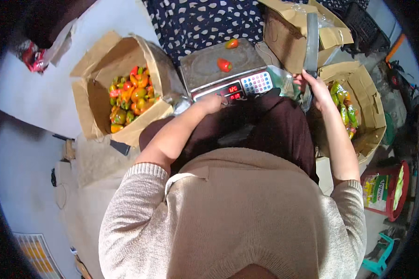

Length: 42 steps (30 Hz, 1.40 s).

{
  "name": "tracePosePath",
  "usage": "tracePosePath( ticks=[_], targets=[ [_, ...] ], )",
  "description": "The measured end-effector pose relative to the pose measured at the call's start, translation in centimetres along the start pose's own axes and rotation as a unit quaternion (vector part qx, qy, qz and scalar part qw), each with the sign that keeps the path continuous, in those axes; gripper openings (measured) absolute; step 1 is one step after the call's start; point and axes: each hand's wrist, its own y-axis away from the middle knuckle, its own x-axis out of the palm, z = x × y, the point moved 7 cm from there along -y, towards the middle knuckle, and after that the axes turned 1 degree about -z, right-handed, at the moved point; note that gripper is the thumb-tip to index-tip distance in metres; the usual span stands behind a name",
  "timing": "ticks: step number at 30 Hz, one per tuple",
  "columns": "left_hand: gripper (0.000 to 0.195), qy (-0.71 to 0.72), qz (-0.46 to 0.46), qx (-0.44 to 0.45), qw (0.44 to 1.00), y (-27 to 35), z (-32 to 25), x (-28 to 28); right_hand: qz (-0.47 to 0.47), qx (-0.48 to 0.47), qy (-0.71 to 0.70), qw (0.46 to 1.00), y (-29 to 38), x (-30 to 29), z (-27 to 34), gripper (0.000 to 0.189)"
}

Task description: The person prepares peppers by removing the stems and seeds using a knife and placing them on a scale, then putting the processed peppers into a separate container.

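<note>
Two red-orange peppers lie on the metal plate of a digital scale [216, 66]: one pepper [224, 65] near the middle, another pepper [232, 43] at the far edge. My left hand [213, 103] rests at the near edge of the scale, by its lit red display; its fingertips are partly hidden, so its grip is unclear. Right of the scale, my right hand [314, 87] has its fingers around a grey strip-like object [311, 42] that stands up from it, with clear plastic [282, 82] beside the fingers. Loose peppers [132, 97] fill part of the left cardboard box [87, 104].
At the right, another cardboard box [373, 104] holds peppers in clear plastic [345, 108]. Behind it stand a further cardboard box [286, 42] and a black crate [363, 28]. A red bucket [399, 191] and a turquoise plastic stool [380, 258] are at the lower right. Patterned dark cloth [202, 24] lies beyond the scale.
</note>
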Motion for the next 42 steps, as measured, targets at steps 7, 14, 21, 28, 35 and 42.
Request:
tracePosePath(
  ticks=[7, 14, 21, 28, 35, 42],
  targets=[
    [0.036, 0.030, 0.125, -0.016, 0.992, -0.1, -2.3, 0.2, 0.017, -0.024, 0.003, 1.000, -1.6, -0.5, -0.4, 0.033],
    [0.023, -0.072, -0.137, 0.015, 0.988, 3.4, -3.7, -0.8, 0.042, -0.005, 0.042, 0.998, -5.2, 2.0, -4.9, 0.033],
    [0.032, -0.097, -0.141, -0.122, 0.978, 4.0, -0.6, -5.5, -0.016, 0.073, 0.076, 0.994, -10.9, 3.3, -12.5, 0.031],
    [0.031, -0.240, -0.126, -0.084, 0.959, 2.1, 1.1, -2.9, -0.058, 0.179, 0.025, 0.982, -10.2, 7.7, -13.0, 0.030],
    [0.039, -0.235, -0.150, -0.054, 0.959, 1.8, 1.2, -3.1, -0.011, 0.191, -0.013, 0.981, -11.4, 8.1, -13.1, 0.029],
    [0.040, -0.226, -0.182, -0.030, 0.956, 2.0, 2.0, -3.4, 0.020, 0.213, 0.060, 0.975, -12.0, 9.1, -12.9, 0.030]
  ],
)
